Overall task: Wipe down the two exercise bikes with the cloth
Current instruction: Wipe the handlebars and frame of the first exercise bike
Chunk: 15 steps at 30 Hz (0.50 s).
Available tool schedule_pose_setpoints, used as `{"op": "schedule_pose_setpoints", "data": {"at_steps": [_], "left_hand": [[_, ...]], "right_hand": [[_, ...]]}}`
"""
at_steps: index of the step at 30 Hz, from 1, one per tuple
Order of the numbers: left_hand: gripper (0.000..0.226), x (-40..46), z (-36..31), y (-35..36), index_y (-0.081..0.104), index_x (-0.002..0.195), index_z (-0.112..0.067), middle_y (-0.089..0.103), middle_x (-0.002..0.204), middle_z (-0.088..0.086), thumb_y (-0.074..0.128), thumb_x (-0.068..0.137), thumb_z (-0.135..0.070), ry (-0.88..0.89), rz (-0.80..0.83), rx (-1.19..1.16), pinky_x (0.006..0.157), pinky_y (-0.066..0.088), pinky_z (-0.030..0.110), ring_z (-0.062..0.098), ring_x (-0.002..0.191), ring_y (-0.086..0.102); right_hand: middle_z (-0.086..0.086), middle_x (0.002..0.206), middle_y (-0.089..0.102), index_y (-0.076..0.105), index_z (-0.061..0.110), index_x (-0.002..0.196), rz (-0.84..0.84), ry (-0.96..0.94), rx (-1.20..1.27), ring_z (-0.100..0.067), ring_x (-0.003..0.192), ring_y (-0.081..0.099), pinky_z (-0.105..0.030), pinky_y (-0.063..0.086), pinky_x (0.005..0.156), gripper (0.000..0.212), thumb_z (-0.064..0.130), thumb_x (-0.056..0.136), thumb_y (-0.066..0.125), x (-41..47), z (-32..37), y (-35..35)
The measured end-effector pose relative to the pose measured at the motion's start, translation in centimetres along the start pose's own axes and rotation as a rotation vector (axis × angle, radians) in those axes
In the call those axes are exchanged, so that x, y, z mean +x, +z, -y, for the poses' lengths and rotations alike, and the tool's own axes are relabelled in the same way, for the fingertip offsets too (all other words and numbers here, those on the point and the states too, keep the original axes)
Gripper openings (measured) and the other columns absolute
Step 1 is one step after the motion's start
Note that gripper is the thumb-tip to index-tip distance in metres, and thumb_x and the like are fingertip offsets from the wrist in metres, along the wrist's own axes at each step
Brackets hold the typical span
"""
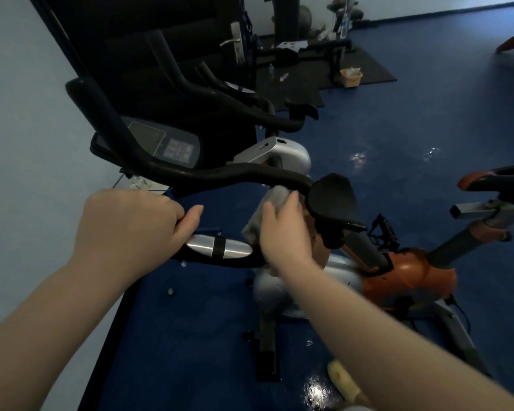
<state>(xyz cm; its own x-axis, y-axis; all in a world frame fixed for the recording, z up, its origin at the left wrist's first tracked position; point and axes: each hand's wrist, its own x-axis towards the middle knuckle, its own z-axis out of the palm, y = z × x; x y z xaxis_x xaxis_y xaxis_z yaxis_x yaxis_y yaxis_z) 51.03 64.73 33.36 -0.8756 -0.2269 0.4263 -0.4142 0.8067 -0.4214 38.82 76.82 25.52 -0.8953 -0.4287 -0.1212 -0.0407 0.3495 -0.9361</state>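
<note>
Handlebar (pixel 220 176): near bar gripped by left hand (pixel 131 226), likely to steady bike. Cloth (pixel 267 209): clasped in right hand (pixel 285 232), pressed against bar's far end for wiping.

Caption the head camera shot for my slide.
Left hand steadies the handlebar; right hand wipes it with the cloth.

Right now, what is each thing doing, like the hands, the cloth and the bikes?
Left hand: fingers curled round the black handlebar, near its silver pulse plate.
Right hand: holds the grey cloth against the handlebar.
Silver exercise bike: upright, console screen dark.
Orange exercise bike: upright, untouched.
Yellow waste bin: upright, holds rubbish.
</note>
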Motion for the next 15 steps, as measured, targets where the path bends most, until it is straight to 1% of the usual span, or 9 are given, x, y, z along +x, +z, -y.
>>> {"op": "schedule_pose_setpoints", "data": {"at_steps": [1,2,3,5,6,8,10,13,15], "left_hand": [[0.058,0.0,0.0,-0.1,0.047,0.034,-0.019,0.015,0.035,-0.006,0.047,0.087,-0.042,-0.001,0.003,0.000,0.053,0.011,0.013,0.011,0.033,0.014],[0.058,0.1,0.1,-0.1,0.047,0.035,-0.019,0.016,0.035,-0.006,0.046,0.088,-0.042,-0.002,0.011,0.004,0.053,0.011,0.013,0.011,0.033,0.015],[0.059,0.1,0.1,0.0,0.047,0.035,-0.019,0.018,0.034,-0.005,0.045,0.088,-0.043,-0.001,0.023,0.008,0.052,0.012,0.014,0.011,0.032,0.016],[0.059,-0.1,0.2,0.0,0.047,0.035,-0.018,0.020,0.034,-0.005,0.046,0.088,-0.042,-0.006,0.025,0.006,0.052,0.011,0.014,0.012,0.032,0.018],[0.059,-0.2,0.2,0.1,0.047,0.034,-0.018,0.020,0.034,-0.005,0.047,0.088,-0.041,-0.010,0.008,0.003,0.053,0.010,0.014,0.012,0.032,0.018],[0.059,-0.2,0.2,0.1,0.046,0.034,-0.017,0.018,0.035,-0.005,0.048,0.088,-0.040,-0.019,-0.016,-0.003,0.053,0.010,0.013,0.011,0.033,0.017],[0.059,-0.2,0.3,0.1,0.047,0.035,-0.018,0.018,0.035,-0.005,0.047,0.089,-0.040,-0.035,-0.022,-0.007,0.053,0.010,0.013,0.012,0.033,0.019],[0.058,-0.4,0.1,0.1,0.047,0.038,-0.018,0.020,0.038,-0.005,0.047,0.092,-0.038,-0.100,-0.069,-0.036,0.052,0.009,0.015,0.016,0.034,0.022],[0.057,-0.5,-0.4,0.4,0.047,0.041,-0.018,0.021,0.040,-0.006,0.050,0.094,-0.036,-0.187,-0.160,-0.067,0.051,0.006,0.016,0.018,0.035,0.024]], "right_hand": [[-0.013,0.142,0.043,0.025,0.005,0.144,0.019,0.076,-0.001,-0.021,0.116,0.048,-0.027,0.043,0.075,0.052,0.035,0.102,0.036,1.4,0.8,-0.6],[-0.013,0.134,0.049,0.031,0.005,0.138,0.023,0.113,-0.014,-0.020,0.105,0.050,-0.025,0.037,0.063,0.048,0.036,0.103,0.035,1.9,1.1,-0.9],[-0.012,0.132,0.051,0.034,0.006,0.136,0.015,0.093,-0.019,-0.021,0.104,0.051,-0.024,0.035,0.062,0.045,0.036,0.102,0.036,1.5,1.1,-0.9],[-0.009,0.142,0.043,0.029,0.011,0.140,0.007,-0.058,0.000,-0.022,0.120,0.048,-0.025,0.038,0.084,0.046,0.033,0.101,0.039,-1.0,-0.4,-0.3],[-0.006,0.149,0.034,0.023,0.014,0.145,0.025,-0.133,0.019,-0.020,0.130,0.039,-0.027,0.035,0.097,0.051,0.033,0.100,0.039,-2.5,-1.1,0.0],[0.002,0.159,0.012,0.012,0.020,0.152,0.060,-0.240,-0.048,-0.012,0.145,0.012,-0.028,0.014,0.117,0.058,0.037,0.101,0.034,-3.2,-2.2,0.1],[0.007,0.160,0.011,0.022,0.017,0.151,0.051,-0.323,-0.156,-0.002,0.145,-0.001,-0.019,-0.001,0.114,0.051,0.033,0.103,0.029,-2.1,-2.2,-0.3],[0.013,0.151,0.031,0.046,0.018,0.139,-0.029,-0.397,-0.037,0.004,0.142,0.009,-0.016,0.007,0.115,0.039,0.025,0.104,0.031,-3.3,-2.0,-0.3],[0.017,0.150,0.027,0.037,0.024,0.142,-0.032,-0.415,-0.019,0.006,0.142,0.004,-0.024,0.011,0.119,0.041,0.032,0.103,0.029,-6.1,-2.0,0.8]]}}
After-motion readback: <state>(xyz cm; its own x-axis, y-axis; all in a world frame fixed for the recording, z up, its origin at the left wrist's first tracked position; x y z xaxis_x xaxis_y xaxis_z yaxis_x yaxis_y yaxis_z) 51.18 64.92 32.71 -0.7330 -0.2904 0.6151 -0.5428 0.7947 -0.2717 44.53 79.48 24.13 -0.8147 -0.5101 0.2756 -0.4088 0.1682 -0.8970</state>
